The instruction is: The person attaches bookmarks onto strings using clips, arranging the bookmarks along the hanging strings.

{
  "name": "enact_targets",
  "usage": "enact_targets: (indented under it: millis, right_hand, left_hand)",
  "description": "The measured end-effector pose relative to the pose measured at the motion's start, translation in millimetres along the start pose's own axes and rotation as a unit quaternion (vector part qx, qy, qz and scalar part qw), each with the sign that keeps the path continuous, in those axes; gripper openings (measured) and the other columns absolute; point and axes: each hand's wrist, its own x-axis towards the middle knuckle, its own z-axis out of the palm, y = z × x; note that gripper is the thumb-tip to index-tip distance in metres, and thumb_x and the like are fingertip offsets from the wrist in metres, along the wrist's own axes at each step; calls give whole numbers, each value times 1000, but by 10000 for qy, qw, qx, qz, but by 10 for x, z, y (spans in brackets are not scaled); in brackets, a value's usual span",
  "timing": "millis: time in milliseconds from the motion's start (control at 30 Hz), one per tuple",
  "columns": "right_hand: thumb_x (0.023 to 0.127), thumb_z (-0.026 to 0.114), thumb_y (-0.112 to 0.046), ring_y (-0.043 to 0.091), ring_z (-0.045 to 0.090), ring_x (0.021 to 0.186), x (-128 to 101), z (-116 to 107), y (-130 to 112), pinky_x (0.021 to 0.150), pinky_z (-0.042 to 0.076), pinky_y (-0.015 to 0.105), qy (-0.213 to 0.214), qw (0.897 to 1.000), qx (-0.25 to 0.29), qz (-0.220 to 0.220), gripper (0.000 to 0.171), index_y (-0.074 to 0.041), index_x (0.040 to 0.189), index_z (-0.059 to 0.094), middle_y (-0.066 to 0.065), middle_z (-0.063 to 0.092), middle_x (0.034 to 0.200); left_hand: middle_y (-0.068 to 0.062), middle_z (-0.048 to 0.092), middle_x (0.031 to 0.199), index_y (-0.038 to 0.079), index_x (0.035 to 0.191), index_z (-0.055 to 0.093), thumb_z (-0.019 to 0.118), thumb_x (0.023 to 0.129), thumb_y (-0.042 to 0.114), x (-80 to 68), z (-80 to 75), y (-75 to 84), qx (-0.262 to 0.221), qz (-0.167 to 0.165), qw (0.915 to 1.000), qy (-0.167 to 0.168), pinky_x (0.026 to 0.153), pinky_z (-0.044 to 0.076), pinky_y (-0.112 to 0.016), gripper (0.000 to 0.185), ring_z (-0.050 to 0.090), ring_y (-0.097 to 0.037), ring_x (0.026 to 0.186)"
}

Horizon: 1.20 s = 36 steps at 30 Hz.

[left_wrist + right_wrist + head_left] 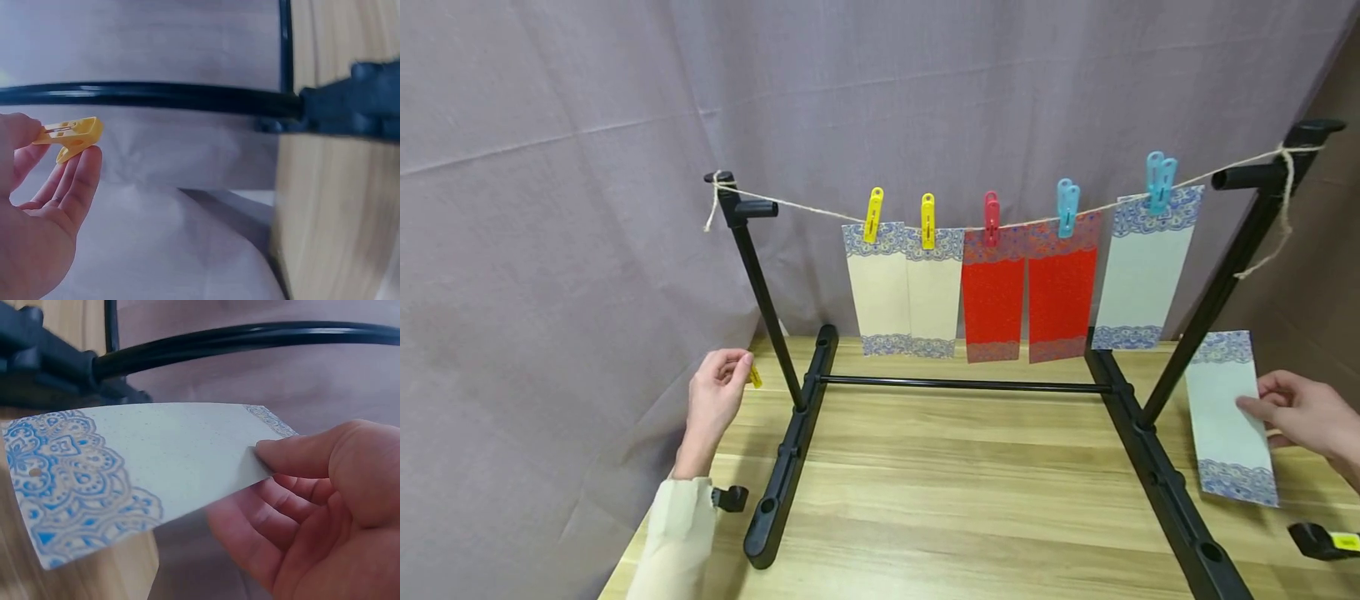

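At the left of the rack, my left hand (718, 396) pinches a small yellow clothespin (78, 132) between thumb and fingers. To the right of the rack, my right hand (1303, 412) grips the long edge of a pale paper card (1228, 417), thumb on its face. Blue lace-like patterns band both ends of this card, and a small hole shows near one end in the right wrist view. On the string (808, 206) hang two cream cards (877, 292), two red cards (992, 300) and one pale blue-patterned card (1142, 283), held by yellow, red and blue clothespins (1159, 183).
A black rack (760, 300) with two uprights and long feet stands on the wooden table (970, 492). Its low crossbar (962, 383) joins the sides. Loose string ends dangle from both posts. Behind hangs a grey cloth (587, 208).
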Motion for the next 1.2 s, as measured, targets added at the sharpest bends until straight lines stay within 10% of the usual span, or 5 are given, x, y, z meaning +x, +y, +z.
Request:
enact_targets:
  millis: [367, 700, 833, 1033, 1200]
  right_hand:
    - [101, 52, -14, 0, 49, 56, -209, -2, -108, 46, 52, 27, 821, 9926, 803, -397, 20, 5, 102, 45, -8, 51, 63]
    - [94, 55, 8, 1, 44, 37, -277, -55, 50, 30, 26, 24, 1404, 9123, 3347, -1893, 35, -26, 88, 58, -20, 65, 61]
    - [94, 55, 9, 7, 41, 37, -372, -83, -136, 33, 23, 29, 1401, 9163, 3175, -1999, 34, -25, 89, 59, -21, 65, 64]
    - [91, 50, 19, 5, 59, 45, -464, -54, -378, 34, 41, 23, 1012, 8867, 3603, -2714, 34, -13, 93, 61, -13, 72, 76]
    - [91, 49, 20, 1, 64, 58, -561, -76, -608, 39, 46, 22, 994, 9050, 3063, -2780, 39, -16, 105, 58, -19, 72, 90]
  left_hand:
    - [-18, 61, 96, -9, 98, 67, 63, 94, 3, -96, -14, 503, -443, 224, 9987, 82, 69, 49, -5, 14, 63, 1, 71]
    - [-16, 61, 94, -8, 96, 67, 64, 93, 2, -107, 12, 409, -628, 558, 9963, 181, 66, 49, -5, 11, 62, 2, 71]
    - [-11, 60, 94, -4, 96, 68, 65, 93, 5, -105, 24, 364, -769, 563, 9953, 152, 66, 51, -7, 11, 63, 2, 72]
    - [-11, 60, 96, -3, 97, 68, 66, 93, 8, -109, 52, 455, -783, 782, 9939, 19, 66, 51, -8, 12, 64, 2, 73]
    - [-14, 62, 96, -4, 94, 68, 67, 91, 2, -120, 94, 564, -797, 1011, 9917, 19, 65, 50, -8, 7, 62, 2, 74]
